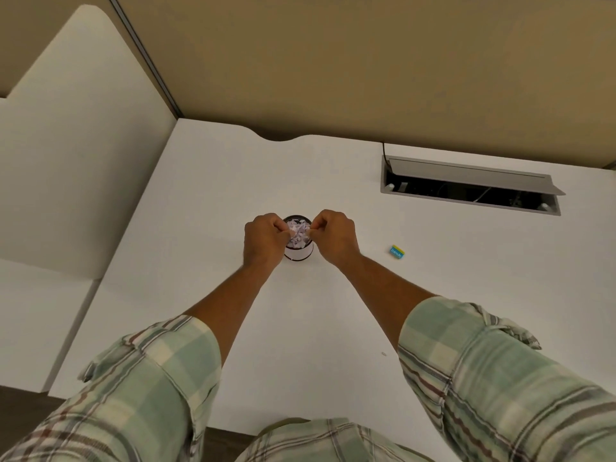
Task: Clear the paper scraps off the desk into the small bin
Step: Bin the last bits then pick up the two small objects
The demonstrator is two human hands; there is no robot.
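A small round bin [299, 254] with a dark rim and white wall stands mid-desk, filled to the top with pale paper scraps [298, 235]. My left hand [265, 240] is at the bin's left rim and my right hand [335, 236] at its right rim. Both hands have their fingers pinched together over the bin's mouth, touching the scraps. Whether each pinch holds a scrap is hard to tell. A tiny speck of paper [383, 354] lies on the white desk [216, 201] near my right sleeve.
A small blue and yellow eraser [397, 251] lies right of the bin. An open grey cable hatch [470, 185] is set in the desk at the back right. A white side panel [76, 145] stands along the left. A tan partition wall closes the back.
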